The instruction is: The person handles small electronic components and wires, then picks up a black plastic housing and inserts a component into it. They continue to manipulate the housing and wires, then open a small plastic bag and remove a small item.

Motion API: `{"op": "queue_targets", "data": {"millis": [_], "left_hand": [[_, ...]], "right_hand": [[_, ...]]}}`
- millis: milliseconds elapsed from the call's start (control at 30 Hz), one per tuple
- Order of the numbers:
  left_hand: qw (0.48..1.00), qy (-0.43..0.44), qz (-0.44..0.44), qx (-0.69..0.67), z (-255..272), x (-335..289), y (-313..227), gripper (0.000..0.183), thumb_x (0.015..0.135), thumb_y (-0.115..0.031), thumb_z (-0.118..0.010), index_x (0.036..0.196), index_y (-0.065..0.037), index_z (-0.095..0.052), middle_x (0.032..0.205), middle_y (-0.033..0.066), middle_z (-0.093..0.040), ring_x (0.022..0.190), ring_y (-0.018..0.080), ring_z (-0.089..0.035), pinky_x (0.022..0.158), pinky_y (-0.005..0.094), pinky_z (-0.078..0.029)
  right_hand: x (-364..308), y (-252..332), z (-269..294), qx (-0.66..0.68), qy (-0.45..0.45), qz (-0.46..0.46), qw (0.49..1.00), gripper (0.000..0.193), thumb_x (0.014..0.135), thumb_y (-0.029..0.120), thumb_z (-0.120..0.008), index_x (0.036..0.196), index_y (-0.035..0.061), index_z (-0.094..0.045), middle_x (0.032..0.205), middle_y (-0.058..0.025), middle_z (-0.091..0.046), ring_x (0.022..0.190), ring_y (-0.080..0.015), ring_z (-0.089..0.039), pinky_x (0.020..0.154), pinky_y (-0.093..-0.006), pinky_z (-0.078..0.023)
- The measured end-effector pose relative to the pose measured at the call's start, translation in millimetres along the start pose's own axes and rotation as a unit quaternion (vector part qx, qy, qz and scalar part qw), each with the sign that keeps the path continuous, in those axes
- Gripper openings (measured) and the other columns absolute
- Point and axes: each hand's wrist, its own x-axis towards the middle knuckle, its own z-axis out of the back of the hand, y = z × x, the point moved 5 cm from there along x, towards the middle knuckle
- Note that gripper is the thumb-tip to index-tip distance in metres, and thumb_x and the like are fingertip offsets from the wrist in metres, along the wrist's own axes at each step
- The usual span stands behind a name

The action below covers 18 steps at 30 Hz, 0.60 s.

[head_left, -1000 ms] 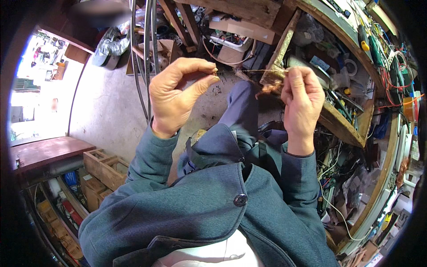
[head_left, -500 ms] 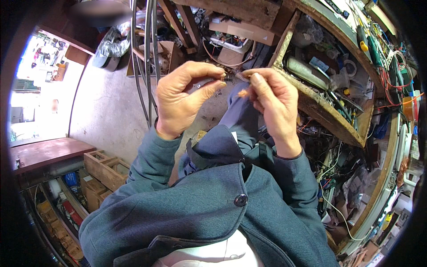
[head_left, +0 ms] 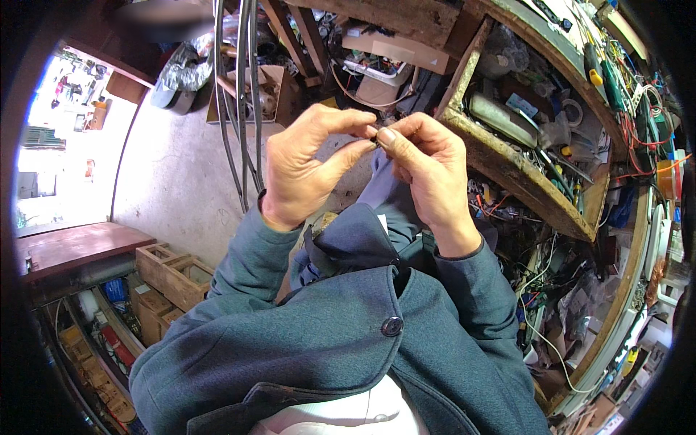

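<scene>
My left hand (head_left: 299, 168) and my right hand (head_left: 429, 170) are raised in front of my body, above my lap. Their fingertips meet in the middle. Thumb and forefinger of the left hand are pinched on a tiny dark piece, too small to name. The right thumb and forefinger press against the same spot, and what they hold is mostly hidden by the fingers. The other right fingers are curled inward. Below the hands are the dark trousers (head_left: 395, 185) on my leg.
To the right stands an open wooden drawer (head_left: 525, 177) filled with tools and parts. Several dark cables (head_left: 243, 109) hang at the left of my hands. A cardboard box (head_left: 279, 94) sits beyond them. A wooden crate (head_left: 170, 275) lies at the lower left.
The two hands have come together; before, a gap lay between their fingertips. The right hand has moved left, the left slightly right. A brownish wisp by the right fingers no longer shows.
</scene>
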Motion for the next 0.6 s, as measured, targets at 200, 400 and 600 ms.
{"op": "queue_targets", "data": {"millis": [200, 400, 600], "left_hand": [[0.999, -0.008, 0.023, -0.049, -2.8, -1.7, 5.4, 0.039, 0.081, 0.006, -0.082, 0.117, -0.003, -0.072, 0.102, 0.0077, -0.074, 0.095, 0.0150, -0.072, 0.086, 0.0287, -0.059], [0.989, -0.029, 0.071, -0.130, -6.2, -7.4, 12.6, 0.043, 0.081, 0.007, -0.081, 0.122, -0.001, -0.069, 0.105, 0.0074, -0.074, 0.098, 0.0141, -0.071, 0.090, 0.0289, -0.058], [0.978, -0.039, 0.099, -0.180, -5.1, -7.6, 15.7, 0.048, 0.080, 0.008, -0.082, 0.125, 0.001, -0.067, 0.107, 0.0089, -0.073, 0.101, 0.0153, -0.070, 0.093, 0.0306, -0.057]], "right_hand": [[-0.8, -4.7, 0.0, 0.047, 0.004, -0.027, 0.998, 0.015, 0.099, 0.019, -0.074, 0.100, 0.0043, -0.069, 0.078, 0.0052, -0.063, 0.066, -0.0011, -0.052, 0.056, -0.0183, -0.038], [-1.9, -3.3, -3.8, 0.059, -0.020, -0.041, 0.997, 0.014, 0.100, 0.018, -0.073, 0.101, 0.0050, -0.068, 0.080, 0.0048, -0.063, 0.065, -0.0012, -0.050, 0.055, -0.0187, -0.038], [-2.4, -2.1, 0.9, 0.036, -0.024, -0.007, 0.999, 0.012, 0.099, 0.016, -0.073, 0.101, 0.0050, -0.068, 0.080, 0.0050, -0.062, 0.065, -0.0009, -0.050, 0.056, -0.0182, -0.038]]}}
